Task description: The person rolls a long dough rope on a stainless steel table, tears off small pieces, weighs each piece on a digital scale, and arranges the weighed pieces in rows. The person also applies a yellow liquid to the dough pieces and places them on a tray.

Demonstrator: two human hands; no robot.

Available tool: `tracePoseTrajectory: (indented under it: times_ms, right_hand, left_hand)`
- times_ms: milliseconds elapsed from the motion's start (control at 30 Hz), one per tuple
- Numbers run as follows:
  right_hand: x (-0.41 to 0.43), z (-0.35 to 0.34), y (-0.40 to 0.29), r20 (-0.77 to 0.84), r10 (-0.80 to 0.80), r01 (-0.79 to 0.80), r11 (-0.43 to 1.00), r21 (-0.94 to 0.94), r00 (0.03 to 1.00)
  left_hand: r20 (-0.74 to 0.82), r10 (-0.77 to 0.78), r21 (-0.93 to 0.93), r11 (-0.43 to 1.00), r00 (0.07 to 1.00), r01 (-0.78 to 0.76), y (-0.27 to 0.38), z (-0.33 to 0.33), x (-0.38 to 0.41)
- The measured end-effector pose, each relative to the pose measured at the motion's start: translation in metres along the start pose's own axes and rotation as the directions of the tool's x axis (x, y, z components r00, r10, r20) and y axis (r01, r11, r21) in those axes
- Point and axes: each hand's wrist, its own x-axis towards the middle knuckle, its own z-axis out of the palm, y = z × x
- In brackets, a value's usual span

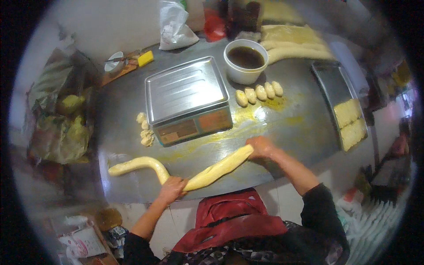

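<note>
A long rope of pale yellow dough [215, 172] stretches across the near side of the metal table [291, 139]. My left hand [174, 189] grips the rope partway along, and its thinner end curves away to the left. At the other end, my right hand [261, 147] is closed around the dough tip. Beyond my hands stands a digital scale [187, 89] with a bare steel platter. Small dough pieces [145, 132] lie against the scale's left side. Several oval dough balls [260, 92] sit in a row to its right.
A white bucket of dark liquid [245, 71] stands behind the dough balls. At the right is a metal tray [338, 86] with two flat dough pieces [351, 124]. Larger dough slabs [294, 43], a white sack [175, 28] and a yellow scraper [145, 59] occupy the back.
</note>
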Motion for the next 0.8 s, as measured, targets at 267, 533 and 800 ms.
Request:
tracePoseTrajectory:
  times_ms: [267, 533, 800]
  right_hand:
    - [0.026, 0.096, -0.086, -0.076, -0.051, 0.086, 0.796, 0.599, 0.996]
    - [0.043, 0.115, -0.117, 0.060, -0.045, -0.054, 0.119, 0.991, 0.997]
    - [0.067, 0.126, -0.149, -0.329, 0.500, -0.056, 0.610, 0.790, 0.801]
  left_hand:
    - [-0.155, -0.324, 0.192, 0.917, 0.933, 0.350, -0.084, -0.029, -0.075]
    - [-0.322, -0.254, -0.368, 0.921, 0.912, 0.126, 0.050, -0.006, 0.080]
    - [-0.377, -0.468, -0.376, 0.866, 0.800, 0.330, 0.073, 0.005, 0.114]
